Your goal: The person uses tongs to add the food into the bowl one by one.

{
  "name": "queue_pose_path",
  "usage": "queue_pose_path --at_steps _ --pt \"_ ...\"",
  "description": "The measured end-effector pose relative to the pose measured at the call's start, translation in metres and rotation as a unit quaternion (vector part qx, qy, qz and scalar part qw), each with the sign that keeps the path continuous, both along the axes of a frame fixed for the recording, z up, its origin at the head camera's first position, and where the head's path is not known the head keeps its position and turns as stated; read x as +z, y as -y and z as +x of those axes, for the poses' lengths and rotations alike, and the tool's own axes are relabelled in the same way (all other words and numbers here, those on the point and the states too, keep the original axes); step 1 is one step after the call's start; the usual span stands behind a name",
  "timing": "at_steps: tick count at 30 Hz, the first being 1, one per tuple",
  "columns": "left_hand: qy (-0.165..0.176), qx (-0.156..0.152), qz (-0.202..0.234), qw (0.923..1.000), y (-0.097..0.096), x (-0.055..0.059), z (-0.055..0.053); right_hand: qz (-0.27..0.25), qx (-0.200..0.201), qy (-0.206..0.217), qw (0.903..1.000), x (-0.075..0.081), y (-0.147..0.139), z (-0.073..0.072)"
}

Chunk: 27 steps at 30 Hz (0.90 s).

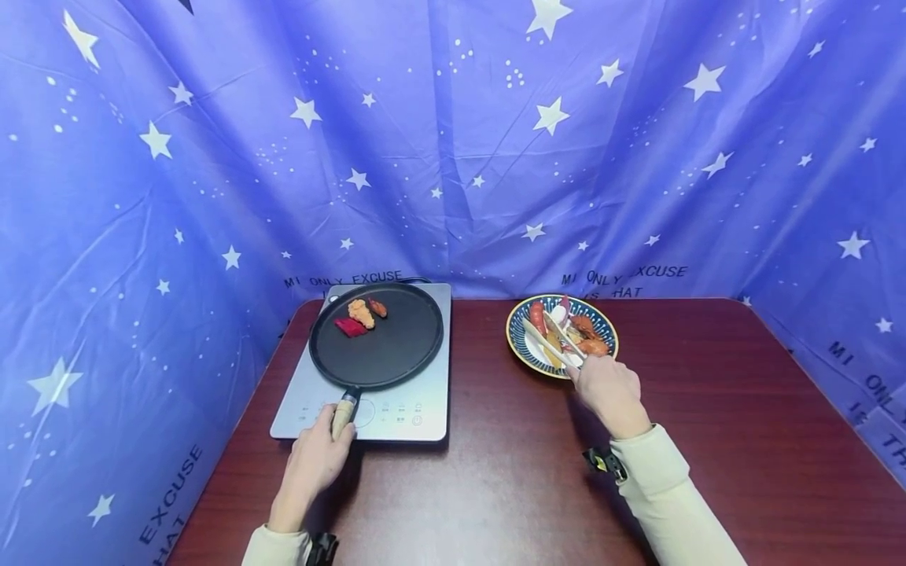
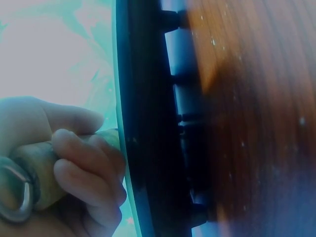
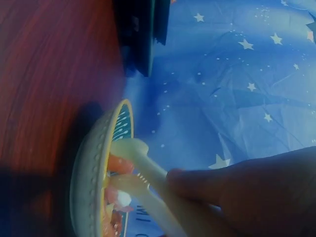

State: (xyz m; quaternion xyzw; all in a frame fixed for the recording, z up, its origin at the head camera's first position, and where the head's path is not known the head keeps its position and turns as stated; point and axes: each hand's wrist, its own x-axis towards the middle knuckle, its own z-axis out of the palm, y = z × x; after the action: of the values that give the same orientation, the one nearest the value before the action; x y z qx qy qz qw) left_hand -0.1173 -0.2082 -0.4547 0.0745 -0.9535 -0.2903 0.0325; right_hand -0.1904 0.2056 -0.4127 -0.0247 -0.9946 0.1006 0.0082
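My left hand (image 1: 314,460) grips the wooden handle (image 2: 42,173) of a black flat frying pan (image 1: 382,350), fingers wrapped around it. In the pan lie a golden fried piece (image 1: 361,313), a dark red piece (image 1: 350,327) and a small reddish-brown piece (image 1: 378,308). My right hand (image 1: 610,393) holds pale tongs (image 1: 549,345), which reach into a patterned, yellow-rimmed dish (image 1: 521,358). The tips of the tongs stand on either side of a reddish sausage (image 1: 537,314) there. Around it are a white piece (image 1: 559,314) and orange-brown pieces (image 1: 593,347).
Under the pan is a silver induction cooktop (image 1: 300,413) with touch controls, at the left of the dark red wooden table (image 1: 488,464). A blue curtain with white stars (image 1: 439,157) hangs behind and along both sides. A black cable (image 1: 414,280) shows behind the cooktop.
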Motion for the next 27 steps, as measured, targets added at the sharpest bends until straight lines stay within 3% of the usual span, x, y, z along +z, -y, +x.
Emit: queue_pose_path --at_steps 7,17,27 --pt "0.007 -0.001 0.002 1.0000 0.000 0.001 0.000 0.011 0.037 -0.027 0.9989 0.000 -0.018 -0.001" --pt "0.004 0.001 0.002 1.0000 0.000 0.000 -0.001 0.041 0.073 0.003 0.9965 0.005 -0.020 -0.007" --pt "0.000 0.002 -0.002 1.0000 0.000 0.000 -0.001 0.048 0.079 -0.037 0.9950 0.001 -0.021 -0.011"
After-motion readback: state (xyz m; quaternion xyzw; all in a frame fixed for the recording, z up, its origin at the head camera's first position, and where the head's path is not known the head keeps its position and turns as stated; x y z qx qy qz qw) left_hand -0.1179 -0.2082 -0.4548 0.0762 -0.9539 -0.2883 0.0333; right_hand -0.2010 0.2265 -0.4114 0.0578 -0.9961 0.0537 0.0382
